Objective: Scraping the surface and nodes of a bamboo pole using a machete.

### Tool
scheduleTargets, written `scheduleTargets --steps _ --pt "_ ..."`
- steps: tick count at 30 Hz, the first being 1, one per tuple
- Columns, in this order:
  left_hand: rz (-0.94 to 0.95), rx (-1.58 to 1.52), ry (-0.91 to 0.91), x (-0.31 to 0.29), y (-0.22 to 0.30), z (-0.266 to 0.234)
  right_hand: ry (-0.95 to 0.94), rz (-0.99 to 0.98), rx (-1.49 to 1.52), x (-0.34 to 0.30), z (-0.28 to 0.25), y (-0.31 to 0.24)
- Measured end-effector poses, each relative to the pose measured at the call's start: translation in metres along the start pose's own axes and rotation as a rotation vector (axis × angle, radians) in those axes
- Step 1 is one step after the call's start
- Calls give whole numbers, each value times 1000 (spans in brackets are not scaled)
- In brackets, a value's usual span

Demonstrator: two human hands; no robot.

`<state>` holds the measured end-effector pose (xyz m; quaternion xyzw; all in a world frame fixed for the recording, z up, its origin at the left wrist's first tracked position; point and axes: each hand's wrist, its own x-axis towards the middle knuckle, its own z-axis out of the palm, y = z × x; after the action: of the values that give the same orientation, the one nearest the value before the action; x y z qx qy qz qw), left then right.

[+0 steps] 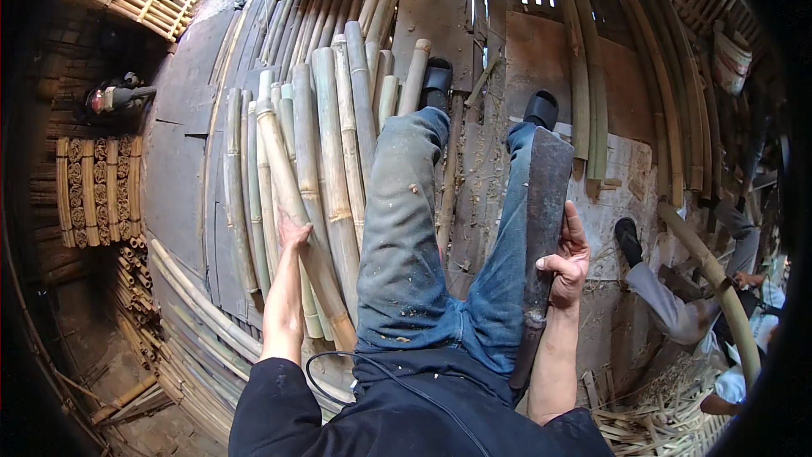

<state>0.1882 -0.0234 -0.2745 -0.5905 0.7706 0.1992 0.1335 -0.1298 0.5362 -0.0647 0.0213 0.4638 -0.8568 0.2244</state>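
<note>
My left hand [293, 233] grips a pale bamboo pole [283, 156] that lies slantwise over other poles beside my left leg. The pole's lower end [341, 330] reaches near my hip. A broad, dark machete [547, 203] lies along my right thigh, its wide end toward my foot and its narrow part toward my waist. My right hand [568, 267] holds it from the outer side, with the thumb on the flat face and the other fingers partly hidden behind the blade. Several cut bamboo poles [330, 118] lie side by side to the left of my legs.
Long bamboo poles [579, 85] lie at the far right. Another person's leg [664, 305] and a curved bamboo pole [719, 288] are at the right edge. Bundled bamboo pieces [100, 190] stand at the left. Shavings [668, 398] lie at the lower right.
</note>
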Motion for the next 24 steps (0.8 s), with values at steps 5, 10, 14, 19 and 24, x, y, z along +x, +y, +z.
scheduleTargets --steps 5,10,14,19,24 --pt "63 -137 -48 17 -48 6 -6 -22 52 3 5 -3" --pt "89 240 62 28 -46 -22 14 -21 10 2 -10 -4" --pt "-65 205 -30 10 -30 -54 15 -19 33 3 -5 -6" --pt "5 152 -10 35 -66 -18 22 -41 64 3 -10 -5" --pt "-69 161 -19 49 -61 -14 -1 -48 108 2 -8 -3"
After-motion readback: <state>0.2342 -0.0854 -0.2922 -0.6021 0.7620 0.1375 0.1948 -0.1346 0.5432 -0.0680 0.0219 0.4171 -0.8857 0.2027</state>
